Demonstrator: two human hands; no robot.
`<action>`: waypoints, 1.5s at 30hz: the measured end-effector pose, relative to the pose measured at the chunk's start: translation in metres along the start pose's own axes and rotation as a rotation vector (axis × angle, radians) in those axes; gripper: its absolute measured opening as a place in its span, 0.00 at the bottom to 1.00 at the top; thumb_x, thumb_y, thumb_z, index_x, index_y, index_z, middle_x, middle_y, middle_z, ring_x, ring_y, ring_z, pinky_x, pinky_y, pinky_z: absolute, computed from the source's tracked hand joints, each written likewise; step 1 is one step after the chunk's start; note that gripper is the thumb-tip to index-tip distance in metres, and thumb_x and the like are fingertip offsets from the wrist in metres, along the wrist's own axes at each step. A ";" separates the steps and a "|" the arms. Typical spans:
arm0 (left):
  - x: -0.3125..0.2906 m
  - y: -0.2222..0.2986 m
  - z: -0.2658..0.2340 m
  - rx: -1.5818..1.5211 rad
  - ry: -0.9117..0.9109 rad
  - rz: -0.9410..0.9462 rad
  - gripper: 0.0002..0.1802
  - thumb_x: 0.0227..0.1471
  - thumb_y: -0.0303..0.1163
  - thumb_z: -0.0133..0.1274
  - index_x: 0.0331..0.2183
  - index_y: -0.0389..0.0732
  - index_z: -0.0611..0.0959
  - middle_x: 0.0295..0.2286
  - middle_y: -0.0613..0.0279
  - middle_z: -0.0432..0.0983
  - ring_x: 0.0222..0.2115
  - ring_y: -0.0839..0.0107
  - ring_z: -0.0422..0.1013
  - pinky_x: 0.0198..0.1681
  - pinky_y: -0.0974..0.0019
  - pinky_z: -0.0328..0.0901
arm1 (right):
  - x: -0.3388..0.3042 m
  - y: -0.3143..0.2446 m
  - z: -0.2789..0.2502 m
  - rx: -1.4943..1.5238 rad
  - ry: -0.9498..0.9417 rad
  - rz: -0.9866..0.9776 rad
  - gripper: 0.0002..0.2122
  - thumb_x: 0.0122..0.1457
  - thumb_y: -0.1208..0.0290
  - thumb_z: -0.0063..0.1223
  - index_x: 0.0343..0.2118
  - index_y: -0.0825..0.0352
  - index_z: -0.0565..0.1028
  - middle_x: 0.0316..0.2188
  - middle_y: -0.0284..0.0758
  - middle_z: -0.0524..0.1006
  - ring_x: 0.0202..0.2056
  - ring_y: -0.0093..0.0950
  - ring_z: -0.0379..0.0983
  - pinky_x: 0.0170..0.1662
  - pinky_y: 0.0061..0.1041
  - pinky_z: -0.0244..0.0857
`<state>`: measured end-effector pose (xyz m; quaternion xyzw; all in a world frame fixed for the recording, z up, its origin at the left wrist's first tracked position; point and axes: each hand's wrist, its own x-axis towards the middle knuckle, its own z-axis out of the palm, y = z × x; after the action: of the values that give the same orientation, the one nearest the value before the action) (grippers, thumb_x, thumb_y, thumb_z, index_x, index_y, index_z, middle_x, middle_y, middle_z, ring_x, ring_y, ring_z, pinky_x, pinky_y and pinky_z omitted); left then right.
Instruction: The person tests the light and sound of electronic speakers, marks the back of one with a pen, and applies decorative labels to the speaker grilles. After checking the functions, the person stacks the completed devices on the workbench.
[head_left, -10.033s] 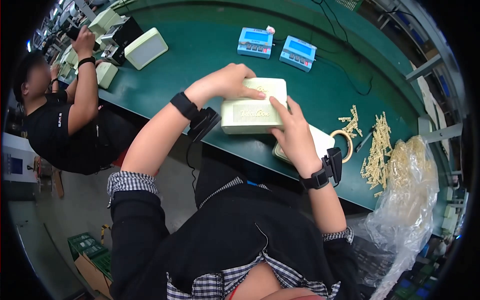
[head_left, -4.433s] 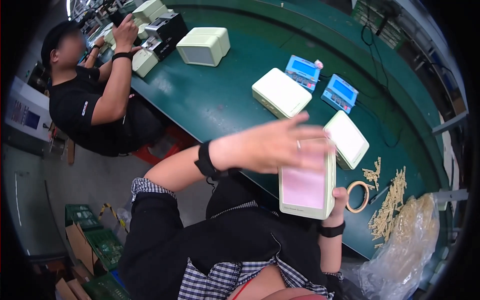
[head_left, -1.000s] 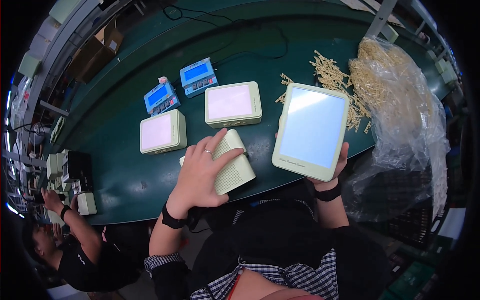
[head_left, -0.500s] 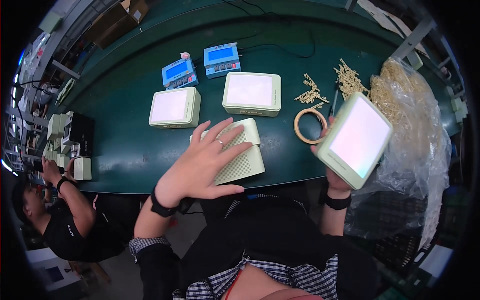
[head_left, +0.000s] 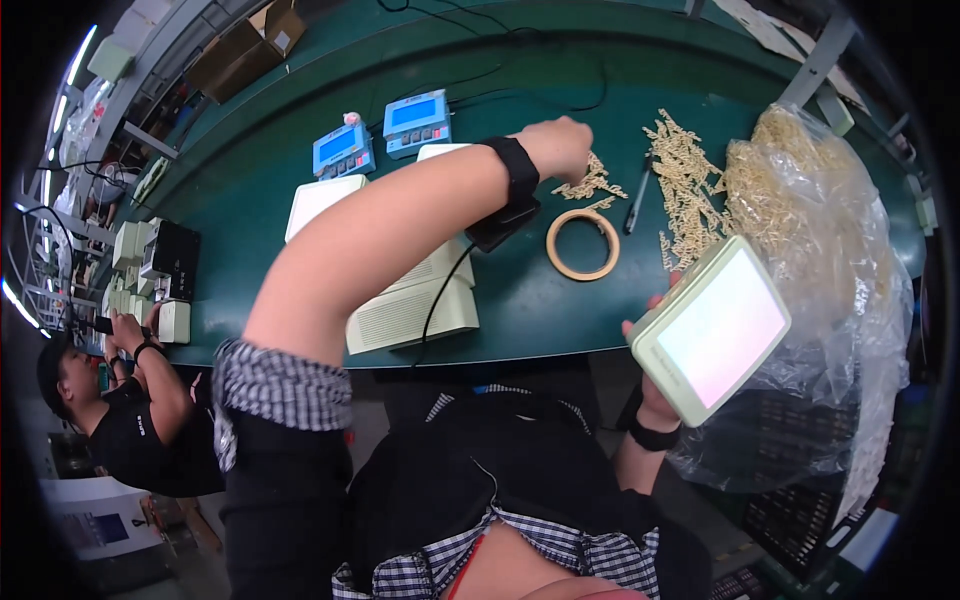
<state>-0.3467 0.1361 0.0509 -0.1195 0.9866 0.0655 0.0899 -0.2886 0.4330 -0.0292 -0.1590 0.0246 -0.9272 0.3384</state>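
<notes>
My right hand grips a cream box-shaped device from beneath, tilted, its large screen glowing white. Stretched across the bench, my left arm ends in a closed left hand beside a small heap of tan zigzag pieces. Its fingertips are hidden, so anything they hold cannot be made out. Under that forearm lie cream housings with perforated faces, partly covered. Behind the arm, one cream device with a bright screen shows in part, and another cream device is mostly hidden.
A roll of tan tape, a pen and a larger tan heap lie on the green bench. A clear plastic bag bulges at right. Two blue meters with cables stand behind. A co-worker sits at left.
My left hand has left the perforated housing and swung far and right to the small tan heap, its fingers now closed. The device in my right hand has shifted slightly down.
</notes>
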 end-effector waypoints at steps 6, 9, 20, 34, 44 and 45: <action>0.041 -0.007 0.039 0.000 -0.285 -0.076 0.16 0.38 0.37 0.68 0.27 0.35 0.83 0.23 0.54 0.81 0.26 0.65 0.79 0.30 0.65 0.73 | -0.022 -0.025 -0.006 -0.007 0.052 -0.024 0.38 0.62 0.41 0.41 0.69 0.54 0.45 0.67 0.48 0.46 0.58 0.52 0.60 0.55 0.68 0.56; 0.041 -0.012 0.030 -0.100 -0.447 -0.180 0.16 0.38 0.37 0.70 0.23 0.37 0.81 0.20 0.59 0.80 0.24 0.73 0.78 0.27 0.70 0.71 | -0.020 -0.040 -0.011 -0.040 0.061 -0.076 0.38 0.62 0.40 0.41 0.69 0.54 0.45 0.67 0.48 0.46 0.59 0.52 0.59 0.55 0.68 0.56; -0.016 -0.044 -0.018 -0.635 -0.100 0.077 0.13 0.45 0.36 0.66 0.24 0.38 0.81 0.21 0.65 0.80 0.23 0.77 0.77 0.29 0.74 0.69 | -0.007 -0.036 -0.034 -0.078 0.026 -0.083 0.42 0.58 0.37 0.43 0.69 0.53 0.44 0.68 0.47 0.45 0.61 0.53 0.55 0.58 0.68 0.49; -0.271 -0.075 -0.044 -0.925 0.371 -0.165 0.10 0.53 0.22 0.56 0.39 0.30 0.82 0.33 0.57 0.81 0.33 0.73 0.77 0.40 0.72 0.71 | 0.042 -0.079 -0.055 -0.375 0.163 -0.041 0.31 0.65 0.53 0.39 0.66 0.64 0.53 0.64 0.43 0.59 0.63 0.46 0.57 0.63 0.53 0.52; -0.350 -0.090 0.033 -0.652 0.617 -0.395 0.11 0.46 0.19 0.56 0.36 0.32 0.85 0.24 0.59 0.75 0.27 0.71 0.70 0.33 0.71 0.63 | 0.364 -0.083 -0.075 -0.950 0.370 0.260 0.22 0.60 0.57 0.51 0.53 0.65 0.69 0.44 0.36 0.77 0.44 0.34 0.74 0.50 0.40 0.67; -0.355 -0.091 0.038 -0.642 0.626 -0.440 0.11 0.47 0.19 0.56 0.37 0.33 0.85 0.23 0.60 0.73 0.26 0.72 0.68 0.32 0.72 0.62 | 0.390 -0.078 -0.087 -1.024 0.368 0.277 0.22 0.59 0.57 0.53 0.52 0.65 0.70 0.42 0.35 0.78 0.43 0.33 0.75 0.48 0.39 0.67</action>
<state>0.0208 0.1341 0.0724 -0.3602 0.8477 0.3064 -0.2404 -0.6451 0.2399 0.0092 -0.1340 0.5507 -0.7563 0.3268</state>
